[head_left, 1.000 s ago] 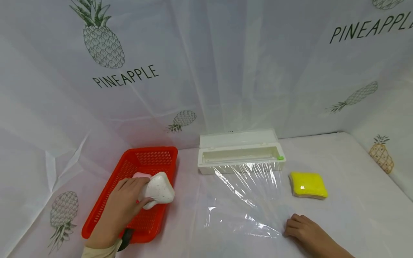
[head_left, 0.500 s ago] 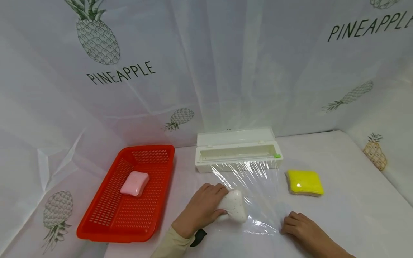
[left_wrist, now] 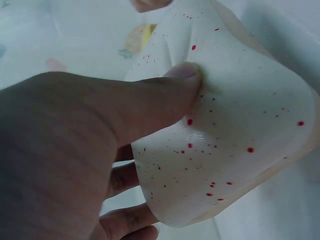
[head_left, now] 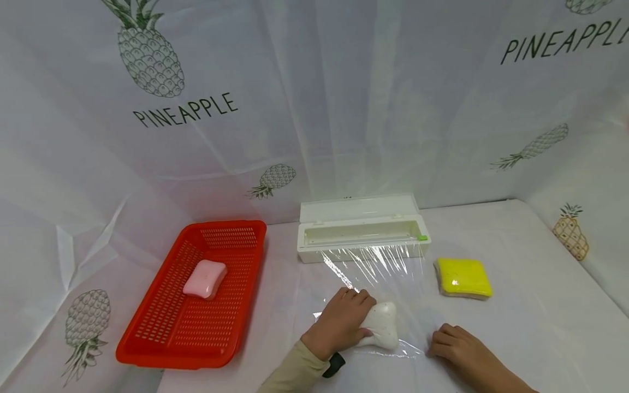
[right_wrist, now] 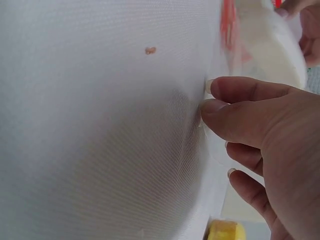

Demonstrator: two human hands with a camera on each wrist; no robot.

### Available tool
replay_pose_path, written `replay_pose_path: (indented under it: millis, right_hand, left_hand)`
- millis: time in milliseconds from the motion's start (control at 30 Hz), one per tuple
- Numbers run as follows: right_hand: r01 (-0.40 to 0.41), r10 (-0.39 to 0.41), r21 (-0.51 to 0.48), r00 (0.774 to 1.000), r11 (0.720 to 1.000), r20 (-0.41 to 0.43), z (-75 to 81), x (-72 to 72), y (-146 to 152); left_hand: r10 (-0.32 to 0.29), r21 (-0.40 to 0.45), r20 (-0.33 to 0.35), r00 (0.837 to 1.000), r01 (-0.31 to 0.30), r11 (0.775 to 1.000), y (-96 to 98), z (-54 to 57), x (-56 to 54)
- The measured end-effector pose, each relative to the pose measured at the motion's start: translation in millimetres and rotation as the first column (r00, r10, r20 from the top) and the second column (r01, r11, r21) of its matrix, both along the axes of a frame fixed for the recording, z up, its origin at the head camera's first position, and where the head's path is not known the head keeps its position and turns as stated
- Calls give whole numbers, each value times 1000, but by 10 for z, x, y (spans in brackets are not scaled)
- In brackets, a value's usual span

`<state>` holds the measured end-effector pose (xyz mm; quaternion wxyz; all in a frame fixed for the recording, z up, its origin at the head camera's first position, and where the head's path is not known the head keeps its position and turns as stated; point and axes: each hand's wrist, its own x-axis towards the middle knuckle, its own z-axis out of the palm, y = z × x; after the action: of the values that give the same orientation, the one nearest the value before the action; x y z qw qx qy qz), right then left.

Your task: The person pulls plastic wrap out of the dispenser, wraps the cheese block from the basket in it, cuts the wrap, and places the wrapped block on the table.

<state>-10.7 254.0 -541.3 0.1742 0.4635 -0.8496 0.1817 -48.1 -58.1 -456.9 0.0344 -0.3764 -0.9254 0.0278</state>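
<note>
My left hand [head_left: 341, 322] grips a white, toast-shaped spongy piece [head_left: 385, 326] by its left side, thumb on top. In the left wrist view, red specks dot the white face of that piece [left_wrist: 240, 132], and a tan edge shows. It lies at or just over the near part of a clear sheet of cling film [head_left: 393, 278]; whether it touches the film I cannot tell. The film runs out of a white dispenser box [head_left: 314, 255] with its lid up. My right hand [head_left: 462, 349] pinches the film's near right corner between thumb and forefinger.
At the left stands a red plastic basket [head_left: 250, 305] holding a pink spongy piece [head_left: 205, 278]. A yellow spongy piece [head_left: 463, 278] lies right of the film. Behind the table hangs a white pineapple-print cloth [head_left: 344, 109].
My left hand has carried the white toast-shaped piece out from above the basket, rightward over the film, and lowered it. My right hand has stayed at the film's corner.
</note>
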Motion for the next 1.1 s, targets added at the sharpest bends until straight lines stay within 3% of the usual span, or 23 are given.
replay_pose_path:
  millis: [200, 367, 533, 633, 733, 867, 1000, 1100]
  right_hand:
    - [1, 0, 9, 1000, 1000, -6, -10, 6, 3]
    - [-4, 3, -19, 999, 1000, -46, -35, 10, 6]
    - [-4, 2, -33, 998, 999, -63, -52, 1, -11]
    - [-1, -2, -47, 998, 999, -59, -50, -10, -17]
    - [4, -7, -75, 999, 997, -33, -35, -9, -12]
    - [63, -61, -111, 998, 992, 20, 12, 16, -21]
    - [200, -190, -100, 976, 975, 104, 89, 50, -61]
    - [294, -277, -95, 947, 951, 159, 137, 70, -103]
  left_hand:
    - [27, -11, -5, 1000, -27, 1000, 7, -140, -29]
    - [59, 38, 7, 998, -60, 997, -71, -257, -48]
    - [142, 184, 56, 988, -150, 971, -346, -376, 58]
    - [165, 190, 83, 983, -178, 966, -568, -409, 165]
    - [137, 118, 104, 985, -149, 982, -752, -433, 269]
    - [49, 65, 87, 995, -55, 996, -886, -486, 360]
    - [-33, 87, -59, 998, 38, 995, -927, -551, 388]
    - [-42, 111, -149, 988, 58, 992, -929, -587, 388]
